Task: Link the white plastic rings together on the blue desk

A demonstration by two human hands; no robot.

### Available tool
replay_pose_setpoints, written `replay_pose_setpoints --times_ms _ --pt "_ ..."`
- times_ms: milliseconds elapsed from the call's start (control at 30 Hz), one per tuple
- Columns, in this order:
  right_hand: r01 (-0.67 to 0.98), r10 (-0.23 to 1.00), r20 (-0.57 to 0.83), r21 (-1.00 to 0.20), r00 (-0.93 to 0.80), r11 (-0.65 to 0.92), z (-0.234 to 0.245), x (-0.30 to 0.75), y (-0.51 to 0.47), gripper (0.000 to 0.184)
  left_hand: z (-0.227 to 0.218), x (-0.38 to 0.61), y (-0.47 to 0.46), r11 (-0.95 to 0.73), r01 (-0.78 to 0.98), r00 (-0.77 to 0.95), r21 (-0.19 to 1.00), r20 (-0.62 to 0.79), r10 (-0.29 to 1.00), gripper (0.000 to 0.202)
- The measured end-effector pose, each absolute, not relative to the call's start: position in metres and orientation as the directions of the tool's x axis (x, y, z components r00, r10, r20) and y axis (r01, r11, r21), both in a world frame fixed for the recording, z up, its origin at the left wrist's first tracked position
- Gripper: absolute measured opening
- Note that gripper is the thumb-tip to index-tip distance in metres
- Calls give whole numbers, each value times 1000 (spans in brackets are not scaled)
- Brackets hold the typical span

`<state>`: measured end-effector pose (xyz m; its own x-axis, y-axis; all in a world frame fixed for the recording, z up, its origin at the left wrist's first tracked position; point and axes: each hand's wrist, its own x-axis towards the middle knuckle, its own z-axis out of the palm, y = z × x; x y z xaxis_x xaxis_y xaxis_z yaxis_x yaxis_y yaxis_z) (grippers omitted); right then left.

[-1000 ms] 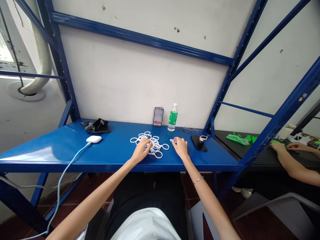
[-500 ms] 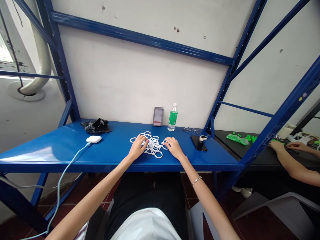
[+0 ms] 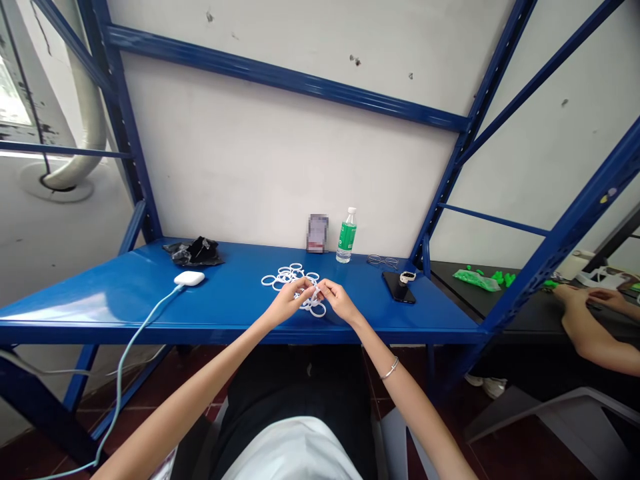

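A loose pile of white plastic rings [image 3: 290, 271] lies on the blue table, several of them overlapping. My left hand [image 3: 290, 301] is over the pile's front, its thumb and fingers closed in a pinch on a small white ring piece. Facing it, my right hand [image 3: 340, 301] pinches a white ring piece as well. The fingertips of both hands nearly meet, and they cover much of the pieces they hold. One ring [image 3: 318, 311] shows on the table just below the fingertips.
Behind the pile stand a water bottle [image 3: 347, 235] and a blurred upright card or phone [image 3: 317, 233]. Glasses [image 3: 383, 261] and a black phone [image 3: 399, 288] with a watch lie right. A white charger case [image 3: 189, 278] with cable and a black bag [image 3: 194, 252] lie left. A co-worker's hands [image 3: 575, 295] are far right.
Both hands have moved inward over the pile until their fingertips nearly meet. The left hand has moved right, off the rings at the pile's left side, and the right hand has moved left.
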<state>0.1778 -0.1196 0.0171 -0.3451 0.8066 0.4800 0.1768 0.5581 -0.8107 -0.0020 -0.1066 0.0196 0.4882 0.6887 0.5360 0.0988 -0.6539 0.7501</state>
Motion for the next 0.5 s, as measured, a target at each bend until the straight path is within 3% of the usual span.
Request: replay_pose_setpoints --times_ms 167,367,500 --pt "102 841 472 -853 -263 511 16 171 -119 46 23 -1 -109 -410 -48 585 911 358 727 42" --pt "-62 890 293 -955 -348 291 21 164 -128 50 26 1 -116 -238 -91 612 967 243 752 42" --pt "-177 886 274 -959 -373 222 21 160 -131 53 24 5 -118 -137 -176 606 975 217 765 40"
